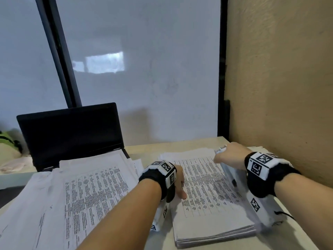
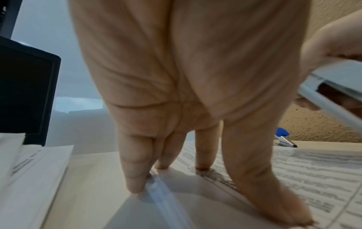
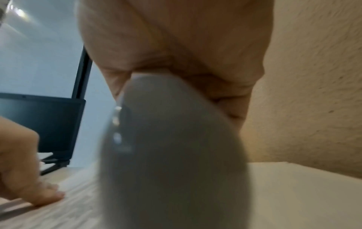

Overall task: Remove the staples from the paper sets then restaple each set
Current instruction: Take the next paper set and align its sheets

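A thick stack of printed paper sets (image 1: 207,195) lies on the desk in front of me. My left hand (image 1: 179,179) rests on the stack's left edge; its straight fingers (image 2: 203,155) press on the top sheet. My right hand (image 1: 231,156) hovers over the stack's far right corner and grips a white stapler (image 1: 220,150), whose nose points left. The left wrist view shows the stapler (image 2: 333,96) with its jaws apart. In the right wrist view the stapler (image 3: 172,155) is a blurred grey body in the palm. The stack's corner under the hand is hidden.
A second, spread pile of printed sheets (image 1: 93,186) lies to the left, partly over an open black laptop (image 1: 72,130). A small blue and metal tool (image 2: 282,136) sits on the desk behind the stack. A beige wall (image 1: 288,87) stands close on the right, with a glass panel behind the desk.
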The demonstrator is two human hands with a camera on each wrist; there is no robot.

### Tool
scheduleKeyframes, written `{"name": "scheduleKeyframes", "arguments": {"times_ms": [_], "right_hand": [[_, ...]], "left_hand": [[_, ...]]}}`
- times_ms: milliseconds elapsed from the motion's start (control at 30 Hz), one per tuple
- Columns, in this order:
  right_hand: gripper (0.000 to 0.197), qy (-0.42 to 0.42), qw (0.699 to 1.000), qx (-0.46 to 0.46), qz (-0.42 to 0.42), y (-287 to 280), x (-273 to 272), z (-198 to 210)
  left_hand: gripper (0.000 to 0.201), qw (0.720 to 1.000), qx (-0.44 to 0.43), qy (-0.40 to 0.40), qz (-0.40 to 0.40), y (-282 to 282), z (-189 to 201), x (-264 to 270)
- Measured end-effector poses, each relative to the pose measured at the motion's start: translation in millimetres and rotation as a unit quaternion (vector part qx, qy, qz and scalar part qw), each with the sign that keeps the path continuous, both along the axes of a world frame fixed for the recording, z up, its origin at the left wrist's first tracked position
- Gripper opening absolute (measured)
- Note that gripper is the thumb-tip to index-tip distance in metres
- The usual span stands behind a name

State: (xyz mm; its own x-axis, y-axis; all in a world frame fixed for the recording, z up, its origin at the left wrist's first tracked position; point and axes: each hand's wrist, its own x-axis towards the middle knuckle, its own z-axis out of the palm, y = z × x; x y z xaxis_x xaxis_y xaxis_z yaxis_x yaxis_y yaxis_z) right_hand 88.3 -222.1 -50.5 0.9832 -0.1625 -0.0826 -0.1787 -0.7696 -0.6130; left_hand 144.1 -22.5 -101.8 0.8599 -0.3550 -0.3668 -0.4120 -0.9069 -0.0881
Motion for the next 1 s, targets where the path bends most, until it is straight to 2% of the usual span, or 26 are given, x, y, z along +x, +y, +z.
{"name": "scheduleKeyframes", "arguments": {"times_ms": [133, 233, 333, 433, 500, 567, 767, 833, 900, 1000], "right_hand": [[0.037, 0.084, 0.992, -0.087, -0.017, -21.9, -12.0, 7.3], [0.040, 0.125, 0.976, -0.176, -0.011, -29.9, -9.4, 4.2], [0.031, 0.154, 0.965, -0.207, 0.043, -17.3, -9.8, 1.2], [0.014, 0.172, 0.935, -0.296, 0.092, 2.4, -12.4, -3.4], [0.017, 0.169, 0.924, -0.326, 0.103, 8.2, -9.4, -11.0], [0.026, 0.168, 0.925, -0.323, 0.105, 6.4, -11.1, -13.5], [0.024, 0.150, 0.930, -0.317, 0.107, -7.8, -41.1, -11.1], [0.023, 0.149, 0.932, -0.311, 0.114, -10.6, -52.1, -10.8], [0.026, 0.154, 0.934, -0.299, 0.120, -12.5, -62.3, -11.0], [0.022, 0.157, 0.929, -0.309, 0.128, -13.1, -81.3, -9.2]], "left_hand": [[0.047, 1.000, -0.013, 0.004, 0.006, 1.3, -1.8, 4.6], [0.048, 0.999, -0.032, 0.000, 0.008, 2.6, -5.9, 7.3], [0.049, 0.999, -0.037, 0.006, 0.013, 5.9, -5.8, 7.2], [0.047, 0.998, -0.043, -0.007, 0.036, 6.6, -5.3, 5.2], [0.067, 0.997, -0.053, -0.026, 0.047, 7.8, -5.5, 0.9], [0.076, 0.996, -0.063, -0.042, 0.050, 9.4, -5.1, -4.1], [0.080, 0.996, -0.082, -0.020, 0.037, 13.9, 4.2, -31.0], [0.071, 0.997, -0.076, -0.001, 0.027, 11.6, 6.9, -42.8], [0.048, 0.997, -0.071, 0.019, 0.019, 9.4, 7.1, -52.8], [0.050, 0.999, -0.047, 0.022, 0.005, 7.3, 4.4, -68.7]]}}
